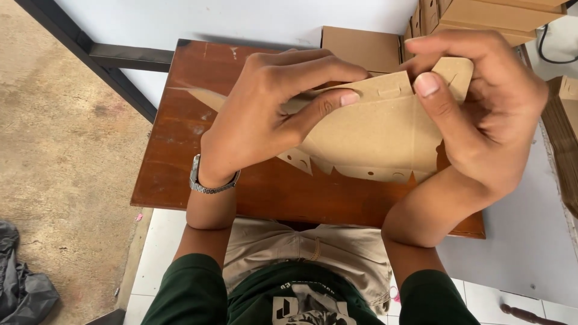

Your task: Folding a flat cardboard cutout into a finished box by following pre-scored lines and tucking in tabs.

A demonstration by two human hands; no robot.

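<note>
A flat brown cardboard box blank (373, 135) with notched flaps and small round cut-outs is held above a dark reddish wooden table (180, 156). My left hand (271, 117), with a metal watch on its wrist, grips the blank's left part, thumb pressed along a fold. My right hand (481, 114) grips the upper right edge, thumb on the front near a small slot and fingers behind. Both hands bend the cardboard between them. A pointed flap of the blank sticks out to the left behind my left hand.
A folded brown cardboard box (361, 47) stands at the table's far edge, with stacked cardboard boxes (481, 15) at the top right. A concrete floor (60, 150) lies to the left, with a dark bag (21, 283) at the bottom left. My lap is below the table's near edge.
</note>
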